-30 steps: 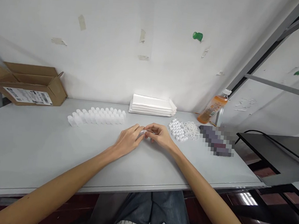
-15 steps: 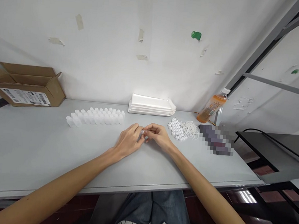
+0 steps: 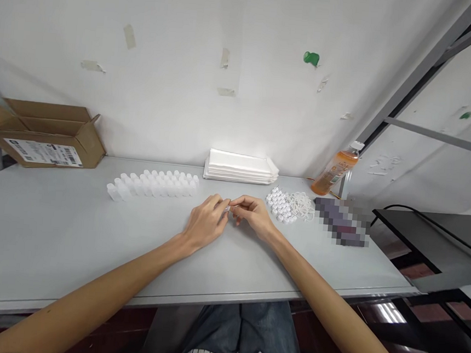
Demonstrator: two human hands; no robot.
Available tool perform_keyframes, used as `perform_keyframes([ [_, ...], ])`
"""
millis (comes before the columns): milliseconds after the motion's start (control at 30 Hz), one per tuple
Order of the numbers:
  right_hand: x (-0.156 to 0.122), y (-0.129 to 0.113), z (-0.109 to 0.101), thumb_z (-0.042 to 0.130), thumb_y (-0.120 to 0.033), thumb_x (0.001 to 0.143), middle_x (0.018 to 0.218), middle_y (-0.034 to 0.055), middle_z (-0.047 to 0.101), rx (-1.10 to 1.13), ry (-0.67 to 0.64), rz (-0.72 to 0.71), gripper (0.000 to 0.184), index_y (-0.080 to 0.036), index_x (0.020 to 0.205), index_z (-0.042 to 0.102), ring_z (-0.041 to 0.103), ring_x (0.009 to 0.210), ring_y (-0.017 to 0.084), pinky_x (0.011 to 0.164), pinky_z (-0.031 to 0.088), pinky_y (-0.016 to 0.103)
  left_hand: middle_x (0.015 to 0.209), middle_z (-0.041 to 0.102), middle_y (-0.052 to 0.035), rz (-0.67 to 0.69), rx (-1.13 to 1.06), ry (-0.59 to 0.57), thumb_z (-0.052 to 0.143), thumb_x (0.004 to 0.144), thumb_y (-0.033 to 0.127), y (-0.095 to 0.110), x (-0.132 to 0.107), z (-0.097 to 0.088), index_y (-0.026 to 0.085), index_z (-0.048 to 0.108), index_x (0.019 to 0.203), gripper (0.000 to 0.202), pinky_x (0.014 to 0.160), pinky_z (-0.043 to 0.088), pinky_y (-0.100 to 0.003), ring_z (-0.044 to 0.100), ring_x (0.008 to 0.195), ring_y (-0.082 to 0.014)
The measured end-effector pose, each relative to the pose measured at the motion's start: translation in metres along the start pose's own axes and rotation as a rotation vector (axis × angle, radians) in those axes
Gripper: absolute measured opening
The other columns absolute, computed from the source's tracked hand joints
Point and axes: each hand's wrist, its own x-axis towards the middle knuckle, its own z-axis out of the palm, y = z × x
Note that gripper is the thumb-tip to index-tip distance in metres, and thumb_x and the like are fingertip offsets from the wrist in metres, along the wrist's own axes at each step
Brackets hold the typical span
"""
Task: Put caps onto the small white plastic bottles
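My left hand (image 3: 205, 222) is closed around a small translucent plastic bottle (image 3: 227, 209), most of it hidden by the fingers. Thumb and fingertips of my right hand (image 3: 252, 215) are pinched together right at the bottle's end; whatever they grip is too small to make out. Both hands are close together above the middle of the table. To the left stand several matching translucent bottles (image 3: 152, 184) in tight rows. Right of my right hand lie a cluster of small white caps (image 3: 280, 205) and a tangle of white cord loops (image 3: 302, 205).
A stack of flat white packets (image 3: 241, 167) lies against the wall on the grey table (image 3: 69, 233). An open cardboard box (image 3: 57, 136) is at the back left. An orange drink bottle (image 3: 337, 169) and a blurred-out dark item (image 3: 341, 221) are at the right.
The right fingertips have shifted slightly on the bottle's end, and less of the bottle's end shows between the hands. The whole view has drifted a little.
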Motion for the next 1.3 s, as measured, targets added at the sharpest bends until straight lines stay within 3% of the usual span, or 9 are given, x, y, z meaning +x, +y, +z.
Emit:
perform_keyframes([
  [133,0.001,-0.002,-0.001,0.076,-0.034,0.067,0.077,0.0029,0.066,-0.110,0.047,-0.069,0.024,-0.016,0.082,0.070,0.055,0.059,0.010,0.047,0.047,0.023,0.097,0.063,-0.0041,-0.041,-0.079,0.018,0.050,0.090,0.026,-0.006,0.003,0.002,0.019,0.058,0.117,0.030,0.053,0.039,-0.024,0.060,0.079,-0.0153],
  [267,0.001,-0.002,0.000,0.075,-0.035,0.068,0.094,0.0059,0.067,-0.175,0.073,-0.102,0.027,-0.017,0.088,0.070,0.056,0.063,0.011,0.046,0.047,0.023,0.084,0.063,-0.0024,-0.064,-0.144,-0.012,0.051,0.091,0.031,-0.013,0.005,0.004,0.019,0.064,0.105,0.022,0.054,0.038,-0.024,0.058,0.068,-0.0139],
  [433,-0.002,-0.004,0.000,0.070,-0.040,0.074,0.087,0.0059,0.067,-0.206,0.000,-0.044,0.031,-0.015,0.093,0.069,0.058,0.062,0.012,0.047,0.047,0.023,0.073,0.058,-0.0002,-0.021,-0.273,-0.062,0.048,0.094,0.034,-0.019,0.006,0.003,0.018,0.065,0.090,0.023,0.054,0.037,-0.024,0.050,0.057,-0.0112],
  [667,-0.005,-0.008,0.002,0.068,-0.042,0.078,0.085,0.0048,0.065,-0.141,-0.092,-0.044,0.032,-0.015,0.094,0.065,0.063,0.061,0.014,0.048,0.049,0.025,0.074,0.057,-0.0006,0.038,-0.355,-0.039,0.051,0.093,0.031,-0.022,0.005,0.003,0.017,0.065,0.093,0.020,0.057,0.040,-0.023,0.049,0.059,-0.0105],
  [1133,-0.006,-0.009,0.003,0.075,-0.035,0.072,0.060,-0.0033,0.058,0.074,-0.096,0.011,0.024,-0.016,0.080,0.062,0.058,0.054,0.012,0.060,0.057,0.035,0.072,0.055,-0.0013,0.273,-0.137,0.055,0.043,0.096,0.023,-0.021,0.002,0.001,0.016,0.060,0.090,0.020,0.057,0.041,-0.023,0.049,0.061,-0.0116],
  [1300,-0.006,-0.009,0.002,0.077,-0.032,0.068,0.064,-0.0020,0.061,0.094,-0.070,0.021,0.023,-0.016,0.078,0.063,0.059,0.057,0.012,0.064,0.058,0.036,0.077,0.060,-0.0042,0.306,-0.062,0.074,0.039,0.097,0.021,-0.021,0.002,0.002,0.016,0.061,0.095,0.022,0.060,0.044,-0.024,0.056,0.069,-0.0141],
])
